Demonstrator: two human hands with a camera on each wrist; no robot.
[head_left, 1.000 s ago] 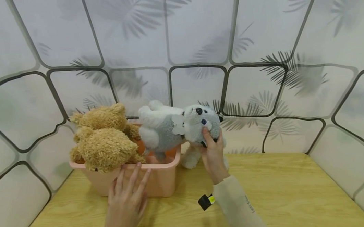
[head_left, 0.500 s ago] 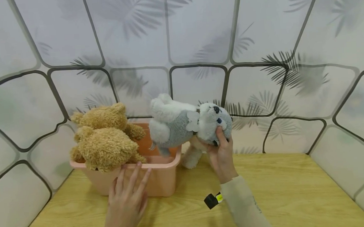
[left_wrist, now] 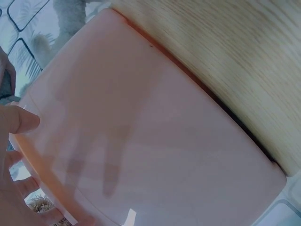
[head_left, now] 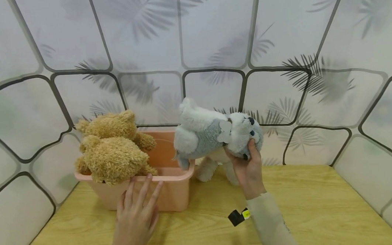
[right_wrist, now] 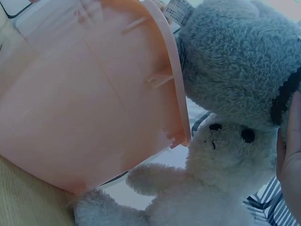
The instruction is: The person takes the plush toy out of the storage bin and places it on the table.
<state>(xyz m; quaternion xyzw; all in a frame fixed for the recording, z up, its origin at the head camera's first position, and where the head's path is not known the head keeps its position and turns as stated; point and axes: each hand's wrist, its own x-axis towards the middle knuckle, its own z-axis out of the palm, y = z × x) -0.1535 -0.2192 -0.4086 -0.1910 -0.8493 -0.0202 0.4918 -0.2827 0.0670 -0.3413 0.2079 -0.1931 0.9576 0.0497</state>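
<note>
My right hand (head_left: 248, 171) grips a grey-and-white plush husky (head_left: 204, 133) by the head, thumb beside its eye. The husky lies sideways in the air, head to the right, its hind end overlapping the right rim of a pink plastic bin (head_left: 176, 195). In the right wrist view the husky's grey back (right_wrist: 230, 61) is seen next to the bin wall (right_wrist: 89, 108). My left hand (head_left: 134, 214) rests its outstretched fingers on the bin's front rim. Two curly brown teddy bears (head_left: 114, 160) fill the bin's left half.
A pale plush animal (right_wrist: 211, 174) with dark eyes sits right of the bin, mostly hidden behind the husky in the head view. A black strap-like piece with a yellow tag (head_left: 237, 217) is at my right wrist. Patterned panels (head_left: 211, 33) surround the wooden table (head_left: 313, 205).
My right hand has carried the husky to the right, from over the bin's opening to its right rim. More of the bin's inside shows. The left hand and the teddy bears have stayed put.
</note>
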